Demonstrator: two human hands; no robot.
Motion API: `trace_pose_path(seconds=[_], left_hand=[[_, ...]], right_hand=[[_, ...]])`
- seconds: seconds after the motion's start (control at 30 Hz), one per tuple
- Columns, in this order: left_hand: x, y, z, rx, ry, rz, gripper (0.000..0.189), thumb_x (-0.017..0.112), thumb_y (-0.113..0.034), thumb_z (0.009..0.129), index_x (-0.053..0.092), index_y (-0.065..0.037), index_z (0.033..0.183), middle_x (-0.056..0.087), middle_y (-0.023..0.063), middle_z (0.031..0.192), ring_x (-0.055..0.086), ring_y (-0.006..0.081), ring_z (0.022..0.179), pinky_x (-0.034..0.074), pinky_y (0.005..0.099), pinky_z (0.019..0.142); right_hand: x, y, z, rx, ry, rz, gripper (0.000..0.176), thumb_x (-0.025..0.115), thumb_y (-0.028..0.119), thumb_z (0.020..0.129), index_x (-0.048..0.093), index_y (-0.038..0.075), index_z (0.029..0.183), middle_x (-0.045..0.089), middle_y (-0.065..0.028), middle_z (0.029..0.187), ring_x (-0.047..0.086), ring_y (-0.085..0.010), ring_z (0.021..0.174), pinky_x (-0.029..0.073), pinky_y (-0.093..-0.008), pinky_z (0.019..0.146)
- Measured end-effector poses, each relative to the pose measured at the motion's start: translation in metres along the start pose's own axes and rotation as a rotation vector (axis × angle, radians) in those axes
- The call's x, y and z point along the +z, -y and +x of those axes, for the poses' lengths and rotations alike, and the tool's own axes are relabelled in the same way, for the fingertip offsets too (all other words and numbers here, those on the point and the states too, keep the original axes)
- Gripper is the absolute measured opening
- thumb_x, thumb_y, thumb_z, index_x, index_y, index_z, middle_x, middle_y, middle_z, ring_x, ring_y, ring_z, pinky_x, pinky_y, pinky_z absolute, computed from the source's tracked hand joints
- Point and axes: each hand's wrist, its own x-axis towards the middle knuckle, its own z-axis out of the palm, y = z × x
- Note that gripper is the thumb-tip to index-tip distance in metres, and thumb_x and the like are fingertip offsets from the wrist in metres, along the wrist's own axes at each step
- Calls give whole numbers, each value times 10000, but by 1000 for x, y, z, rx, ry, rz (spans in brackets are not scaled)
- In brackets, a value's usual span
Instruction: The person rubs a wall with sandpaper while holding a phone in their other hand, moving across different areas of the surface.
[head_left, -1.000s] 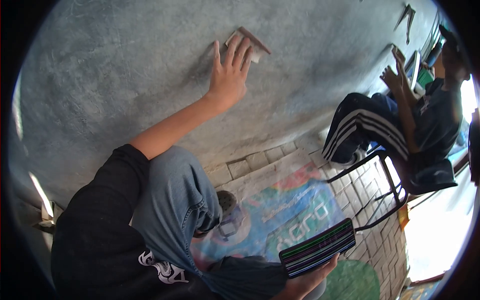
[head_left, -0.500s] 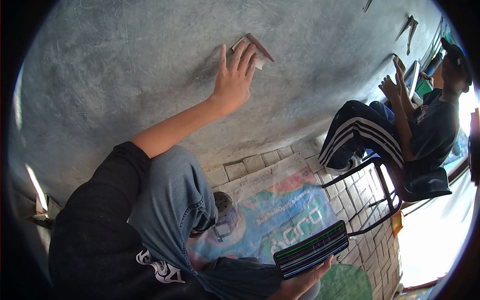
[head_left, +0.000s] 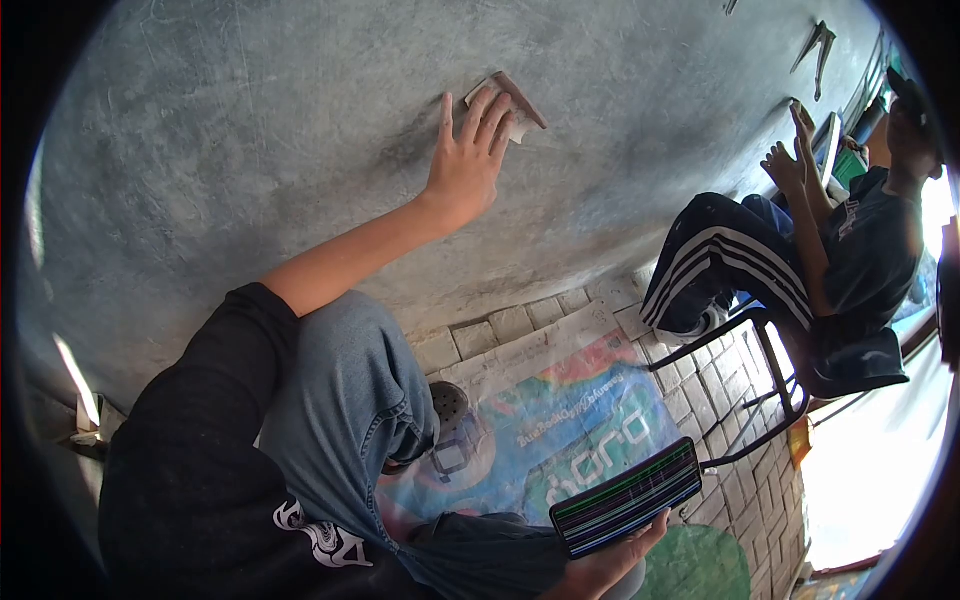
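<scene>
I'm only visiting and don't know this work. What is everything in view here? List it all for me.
wall: one, grey plaster, fills the upper half
sandpaper piece: one, whitish with a brown edge, on the wall under the fingertips; kind not certain
phone: one, black, screen showing coloured lines, bottom centre
banner: one, blue and green print, spread on the floor
brick floor: pale, along the wall's foot
chair: one, black metal, right
seated person: one, dark shirt, striped trousers, on the chair, hands at the wall
clog: one, grey, on the banner
jeans: blue, own legs
left hand: flat on the sandpaper piece
right hand: grips the phone
</scene>
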Motion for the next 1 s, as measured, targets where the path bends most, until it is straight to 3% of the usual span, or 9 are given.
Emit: trace_pose_path(seconds=[0.17,0.23,0.27,0.33,0.6,1.0], left_hand=[[-2,1,0,2,-2,-2,898,685,-393,718,277,-50,1440,97,185,1524,25,359,1415,77,675,1060],[-6,2,-1,13,20,-76,717,561,-250,797,307,-32,1431,130,159,1530,23,362,1415,45,674,1062],[-4,1,-1,15,21,-77,717,561,-250,797,307,-32,1431,130,159,1530,23,362,1415,45,674,1062],[0,1,0,5,-14,3,901,695,-394,707,292,-47,1434,107,187,1522,29,360,1415,83,678,1058],[5,-1,0,5,-28,43,878,691,-393,704,316,-71,1429,125,174,1522,51,347,1415,104,679,1052],[7,0,1,6,-33,45,865,674,-401,721,307,-81,1435,124,162,1527,50,337,1417,120,687,1040]], right_hand=[[3,2,-4,7,3,-31,413,474,425,921,522,86,1151,581,-49,1035,597,-185,907,524,-339,761],[2,2,-3,-6,-3,-34,404,480,424,921,526,90,1143,584,-41,1020,597,-172,897,520,-331,758],[3,2,-3,-6,-4,-34,404,480,424,921,526,90,1143,584,-41,1020,597,-172,897,520,-331,758],[4,2,-5,-21,-33,-46,398,490,425,917,533,93,1131,588,-31,1001,599,-161,887,518,-324,758],[6,3,-5,14,-79,0,374,479,398,934,537,104,1157,576,-22,1043,580,-165,940,503,-317,797],[1,-2,-1,-129,-156,-82,395,505,412,920,535,95,1153,577,-19,1019,593,-141,907,510,-297,779]])
